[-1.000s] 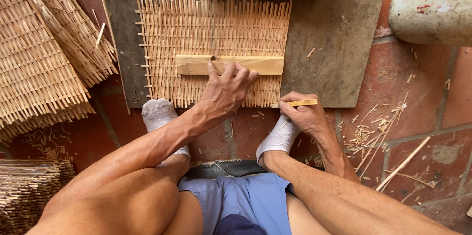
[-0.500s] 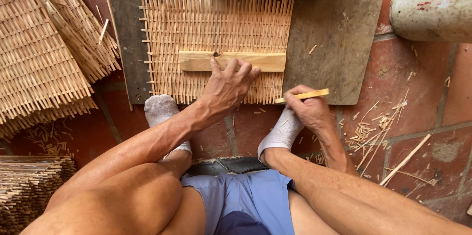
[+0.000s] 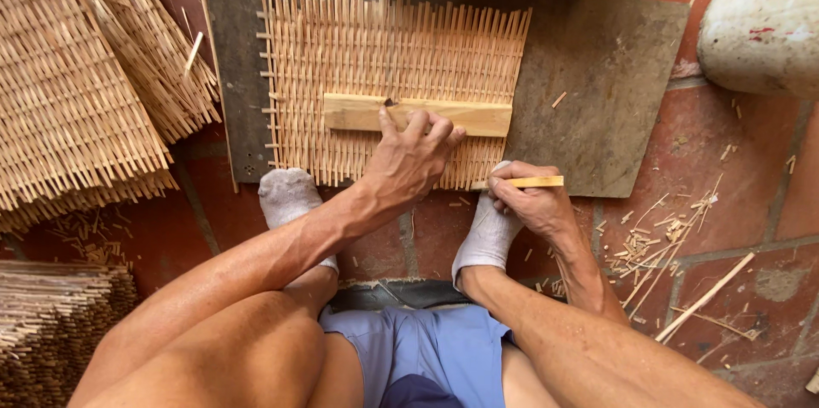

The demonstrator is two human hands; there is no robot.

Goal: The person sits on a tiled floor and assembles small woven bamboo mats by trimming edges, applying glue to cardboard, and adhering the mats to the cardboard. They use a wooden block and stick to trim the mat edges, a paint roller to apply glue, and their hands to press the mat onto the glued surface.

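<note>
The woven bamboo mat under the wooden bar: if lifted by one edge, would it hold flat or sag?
The woven bamboo mat would probably flex somewhat: its strips are thin and loosely interlaced, with free ends sticking out. It looks light for its area. The wooden bar that the left hand presses suggests the weave shifts easily.

there's just one view, from the head of the seated person, looking almost straight down past the knees and socked feet to the woven mat (image 3: 388, 84) on its dark board (image 3: 597, 75) on the tiled floor (image 3: 734, 203), close in, within arm's reach.
</note>
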